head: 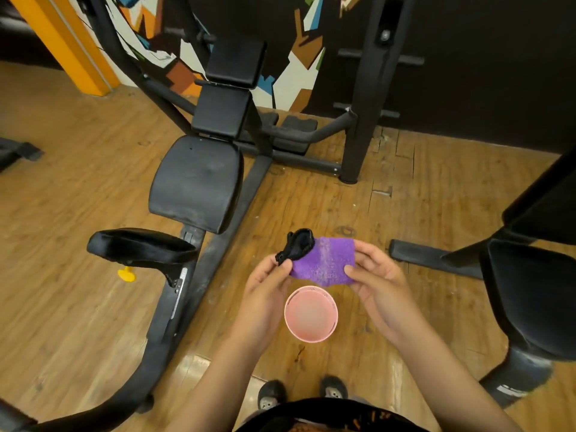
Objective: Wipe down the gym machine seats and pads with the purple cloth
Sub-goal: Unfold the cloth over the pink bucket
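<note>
While left hand (pixel 265 289), right hand (pixel 378 283) pinch fuzzy purple cloth (pixel 327 263), round pink cup (pixel 311 318) stands beneath.

Bare wooden floor (pixel 358 207) lies open between the black seat (pixel 196 182) (its frame (pixel 237 194) slanting alongside) and the right-hand machine's base bar (pixel 433 257), the pink bucket (pixel 311 313) standing nearest.

Forearms extended, left hand (pixel 268 286) and right hand (pixel 381 283) pinch purple cloth (pixel 327 264).
</note>
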Available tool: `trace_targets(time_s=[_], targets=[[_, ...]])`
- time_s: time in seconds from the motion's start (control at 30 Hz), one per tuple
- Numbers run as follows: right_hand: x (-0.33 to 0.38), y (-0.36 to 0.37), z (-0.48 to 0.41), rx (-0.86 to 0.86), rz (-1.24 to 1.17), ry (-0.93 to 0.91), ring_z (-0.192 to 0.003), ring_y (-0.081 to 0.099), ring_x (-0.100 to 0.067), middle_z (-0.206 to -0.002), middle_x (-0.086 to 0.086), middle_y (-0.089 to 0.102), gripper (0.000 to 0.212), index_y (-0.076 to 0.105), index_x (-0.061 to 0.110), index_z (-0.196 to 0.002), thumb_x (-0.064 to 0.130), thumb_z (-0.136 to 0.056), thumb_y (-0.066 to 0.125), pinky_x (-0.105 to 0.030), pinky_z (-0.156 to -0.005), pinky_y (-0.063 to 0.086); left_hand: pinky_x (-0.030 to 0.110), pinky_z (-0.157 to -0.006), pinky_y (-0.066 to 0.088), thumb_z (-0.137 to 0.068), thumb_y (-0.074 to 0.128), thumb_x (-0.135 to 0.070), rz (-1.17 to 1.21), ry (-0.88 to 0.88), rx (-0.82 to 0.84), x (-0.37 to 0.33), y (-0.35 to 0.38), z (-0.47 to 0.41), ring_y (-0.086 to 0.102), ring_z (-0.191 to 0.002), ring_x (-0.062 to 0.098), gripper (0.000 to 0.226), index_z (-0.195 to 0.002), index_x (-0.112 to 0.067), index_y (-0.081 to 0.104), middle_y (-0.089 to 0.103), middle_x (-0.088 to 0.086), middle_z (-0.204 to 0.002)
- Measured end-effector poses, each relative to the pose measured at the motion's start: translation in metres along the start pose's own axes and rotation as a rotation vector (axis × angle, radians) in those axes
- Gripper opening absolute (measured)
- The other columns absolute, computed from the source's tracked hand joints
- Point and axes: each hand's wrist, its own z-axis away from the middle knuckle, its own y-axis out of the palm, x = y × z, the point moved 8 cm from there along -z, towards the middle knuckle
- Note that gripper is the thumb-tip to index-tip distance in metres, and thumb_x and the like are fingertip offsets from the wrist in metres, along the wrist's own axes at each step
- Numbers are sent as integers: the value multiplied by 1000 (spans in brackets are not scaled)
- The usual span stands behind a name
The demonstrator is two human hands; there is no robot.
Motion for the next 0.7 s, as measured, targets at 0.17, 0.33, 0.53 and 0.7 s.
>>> trace_targets(time_s=[0.17,0.33,0.53,0.7], targets=[[-11,11,4,111,48,107,-91,68,-16,-109,-14,68,41,59,3,-117,-13,-80,59,-24,-72,55,31,-86,50,-89,54,-15,145,-59,49,-4,3,5,58,-99,25,38,-124,0,49,62,16,-110],[5,30,7,338,403,64,-88,65,-9,-94,1,72,20,68,9,-98,10,-79,67,-17,-80,49,34,-87,47,-90,53,-19,23,-27,90,-20,6,6,57,-103,26,47,-127,10,46,60,20,-119],[32,32,4,147,568,-177,-73,62,-3,-74,8,70,18,65,9,-78,-8,-81,68,-15,-69,48,38,-90,47,-81,67,-28,-196,45,-16,-27,-7,10,60,-96,20,34,-104,-7,53,64,7,-103],[51,44,19,158,746,-326,-77,63,-12,-80,5,68,22,67,17,-77,-4,-83,68,-24,-72,50,15,-103,38,-69,73,-53,-774,312,-26,-59,7,26,43,-129,0,77,-136,-34,42,42,-15,-141]])
